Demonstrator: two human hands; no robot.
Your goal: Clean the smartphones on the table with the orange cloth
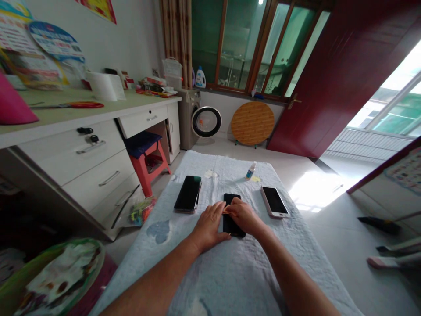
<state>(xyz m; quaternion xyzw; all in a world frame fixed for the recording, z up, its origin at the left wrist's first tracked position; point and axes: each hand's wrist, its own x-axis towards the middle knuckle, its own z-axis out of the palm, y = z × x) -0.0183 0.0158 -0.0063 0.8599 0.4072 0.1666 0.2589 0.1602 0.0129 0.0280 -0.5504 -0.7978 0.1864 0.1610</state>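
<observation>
A black phone (232, 219) lies in the middle of a pale blue cloth (230, 272) that covers a low surface. My left hand (209, 226) lies flat at the phone's left edge, its fingers reaching onto the screen. My right hand (242, 215) rests on the screen with fingers pinched together on something small I cannot make out. A larger black phone (188, 193) lies to the left. A white-edged phone (275, 202) lies to the right.
A small spray bottle (250, 171) and a crumpled white wipe (210, 174) sit at the cloth's far end. A white desk with drawers (95, 149) and a red stool (148, 158) stand to the left. A basin (55, 276) sits at lower left.
</observation>
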